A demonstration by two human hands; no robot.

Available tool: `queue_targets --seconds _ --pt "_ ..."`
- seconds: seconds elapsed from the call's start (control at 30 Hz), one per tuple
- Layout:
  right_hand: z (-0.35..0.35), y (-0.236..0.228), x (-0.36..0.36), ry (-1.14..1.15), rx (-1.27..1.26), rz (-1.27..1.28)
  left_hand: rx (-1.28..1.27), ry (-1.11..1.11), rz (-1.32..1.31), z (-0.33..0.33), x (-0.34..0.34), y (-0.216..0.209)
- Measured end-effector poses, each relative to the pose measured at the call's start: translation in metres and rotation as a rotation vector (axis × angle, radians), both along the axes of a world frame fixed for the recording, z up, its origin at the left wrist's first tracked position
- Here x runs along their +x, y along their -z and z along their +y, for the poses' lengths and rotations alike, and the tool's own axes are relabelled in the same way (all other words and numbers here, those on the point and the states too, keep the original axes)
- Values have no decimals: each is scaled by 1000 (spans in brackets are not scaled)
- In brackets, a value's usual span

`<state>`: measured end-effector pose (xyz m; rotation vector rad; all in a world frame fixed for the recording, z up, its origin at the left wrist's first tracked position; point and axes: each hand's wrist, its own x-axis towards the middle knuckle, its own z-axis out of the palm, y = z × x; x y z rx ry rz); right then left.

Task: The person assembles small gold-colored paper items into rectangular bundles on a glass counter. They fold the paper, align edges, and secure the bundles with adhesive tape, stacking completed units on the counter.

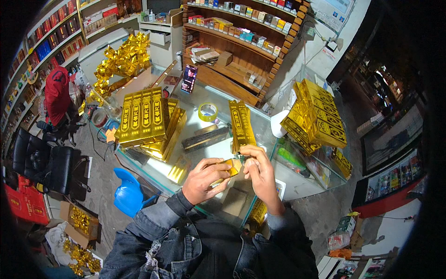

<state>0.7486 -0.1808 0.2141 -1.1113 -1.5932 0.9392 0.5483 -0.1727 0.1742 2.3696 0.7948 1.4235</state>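
Observation:
In my left hand [207,180] is a small piece of folded gold paper [233,167], pinched between thumb and fingers above the glass counter [186,95]. Close to its right side, my right hand [260,174] has its fingers curled together; what they hold, if anything, is hidden. Just beyond my hands lies a stack of long gold printed paper strips [242,122]. A dark, long narrow block [206,138] rests left of that stack. Behind the block stands a roll of yellow tape [207,112]. Several thin gold strips [179,169] lie on the glass left of my left hand.
Large gold printed stacks stand at the counter's left [143,116] and right [320,114]. A lit phone [189,78] leans upright at the back. Gold folded-paper clusters [123,60] are heaped at far left. A blue stool [132,191] and black chair [44,160] stand left.

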Motion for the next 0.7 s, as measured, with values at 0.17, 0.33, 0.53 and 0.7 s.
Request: queue_targets --seconds 0.17,0.33,0.53,0.7 --pt "7 4 -8 -193 -329 70 -48 27 -72 -2 1 5" --pt "2 3 -14 -87 -289 -67 -25 -80 -171 -7 8 17" --pt "-2 -2 -16 22 -85 -252 -206 -49 -200 -11 10 21" --pt "-5 -3 -13 -60 -206 -105 -268 -41 -78 -13 3 18"
